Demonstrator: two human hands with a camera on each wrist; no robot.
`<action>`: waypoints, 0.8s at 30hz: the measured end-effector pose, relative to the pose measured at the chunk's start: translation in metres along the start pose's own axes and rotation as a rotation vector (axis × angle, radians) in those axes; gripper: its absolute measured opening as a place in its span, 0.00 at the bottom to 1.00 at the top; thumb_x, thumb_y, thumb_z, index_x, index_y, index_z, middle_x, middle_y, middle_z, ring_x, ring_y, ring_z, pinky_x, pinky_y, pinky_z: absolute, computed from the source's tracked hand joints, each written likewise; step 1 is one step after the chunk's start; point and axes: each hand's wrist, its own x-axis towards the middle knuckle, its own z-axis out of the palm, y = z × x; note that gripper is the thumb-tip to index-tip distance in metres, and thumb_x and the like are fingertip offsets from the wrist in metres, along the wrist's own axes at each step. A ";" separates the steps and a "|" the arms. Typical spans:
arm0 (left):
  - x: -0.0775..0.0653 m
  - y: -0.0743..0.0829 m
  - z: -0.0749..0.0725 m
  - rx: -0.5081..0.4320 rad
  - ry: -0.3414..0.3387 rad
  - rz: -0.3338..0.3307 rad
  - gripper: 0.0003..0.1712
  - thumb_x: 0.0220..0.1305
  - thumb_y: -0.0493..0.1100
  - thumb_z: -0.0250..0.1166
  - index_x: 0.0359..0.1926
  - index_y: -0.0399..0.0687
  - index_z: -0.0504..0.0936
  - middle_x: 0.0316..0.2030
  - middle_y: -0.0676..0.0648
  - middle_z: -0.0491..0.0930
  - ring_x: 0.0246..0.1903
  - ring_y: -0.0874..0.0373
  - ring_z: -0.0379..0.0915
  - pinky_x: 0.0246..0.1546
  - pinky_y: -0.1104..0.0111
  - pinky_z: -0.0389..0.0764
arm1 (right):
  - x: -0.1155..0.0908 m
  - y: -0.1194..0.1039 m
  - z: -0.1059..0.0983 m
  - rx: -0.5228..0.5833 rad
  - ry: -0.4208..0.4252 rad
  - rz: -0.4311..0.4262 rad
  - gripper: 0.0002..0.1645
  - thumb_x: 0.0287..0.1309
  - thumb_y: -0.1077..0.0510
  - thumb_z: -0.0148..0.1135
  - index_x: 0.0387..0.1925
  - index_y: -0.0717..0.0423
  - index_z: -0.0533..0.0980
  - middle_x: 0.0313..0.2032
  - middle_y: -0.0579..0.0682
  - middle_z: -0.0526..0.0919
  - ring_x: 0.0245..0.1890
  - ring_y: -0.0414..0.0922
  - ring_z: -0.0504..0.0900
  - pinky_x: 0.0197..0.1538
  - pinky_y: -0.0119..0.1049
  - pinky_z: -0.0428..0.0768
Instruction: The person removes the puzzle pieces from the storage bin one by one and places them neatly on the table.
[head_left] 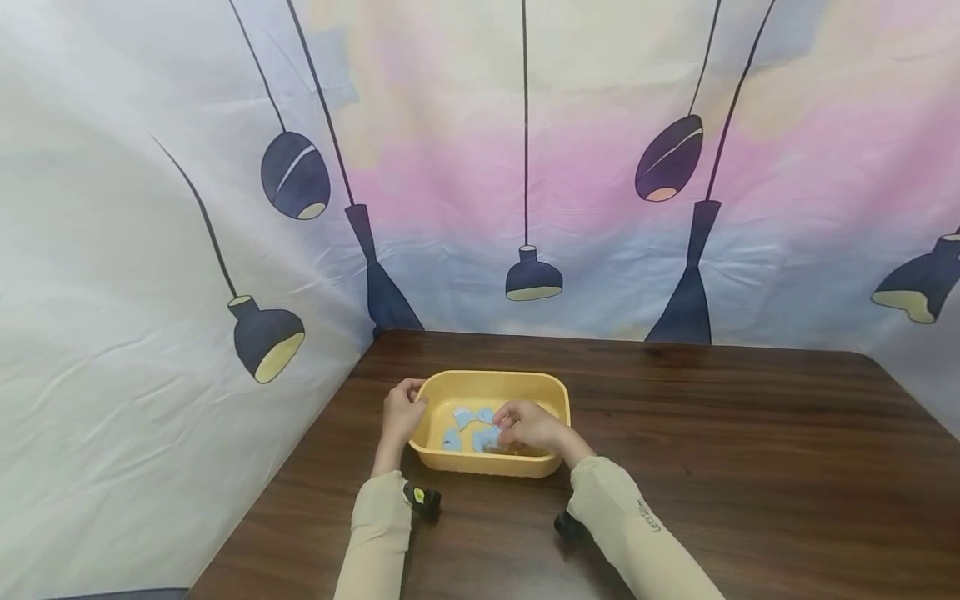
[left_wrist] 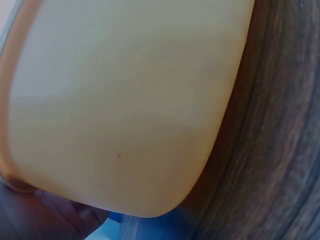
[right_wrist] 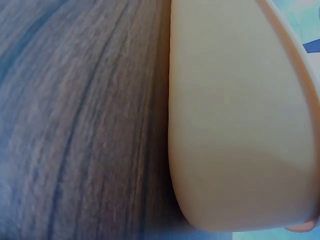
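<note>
A yellow plastic basin [head_left: 491,463] stands on the table, and its outer wall [left_wrist: 125,110] fills much of the left wrist view. My left hand [head_left: 402,412] grips the basin's left rim, thumb toward the inside. Several small light blue pieces [head_left: 452,439], flat and irregular like jigsaw pieces, lie on the basin floor. Inside the right part of the basin is my right hand [head_left: 532,427], fingers bent down over the pieces. Its fingertips are close to a blue piece [head_left: 483,438]; whether they pinch one cannot be made out. The right wrist view shows only the basin's outside [right_wrist: 240,120] and wood.
The dark brown wooden table [head_left: 750,467] extends far to the right of the basin. A cloth backdrop [head_left: 465,167] printed with hanging lamps rises behind and at the left. Dark wrist devices [head_left: 426,502] sit below both sleeves.
</note>
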 end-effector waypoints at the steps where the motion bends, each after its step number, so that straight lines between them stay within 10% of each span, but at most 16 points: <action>1: 0.001 0.001 0.000 0.001 0.000 -0.001 0.17 0.58 0.31 0.58 0.50 0.32 0.80 0.24 0.49 0.68 0.25 0.59 0.63 0.27 0.71 0.67 | 0.000 -0.001 -0.001 0.019 0.009 -0.007 0.18 0.55 0.68 0.61 0.48 0.68 0.73 0.39 0.55 0.75 0.29 0.43 0.75 0.34 0.36 0.79; 24: 0.005 0.001 0.001 -0.056 -0.048 0.002 0.19 0.58 0.29 0.56 0.51 0.30 0.78 0.23 0.50 0.66 0.23 0.60 0.62 0.24 0.73 0.66 | -0.057 0.018 -0.086 0.263 0.365 0.043 0.28 0.63 0.62 0.60 0.61 0.69 0.68 0.55 0.66 0.77 0.38 0.34 0.81 0.47 0.31 0.82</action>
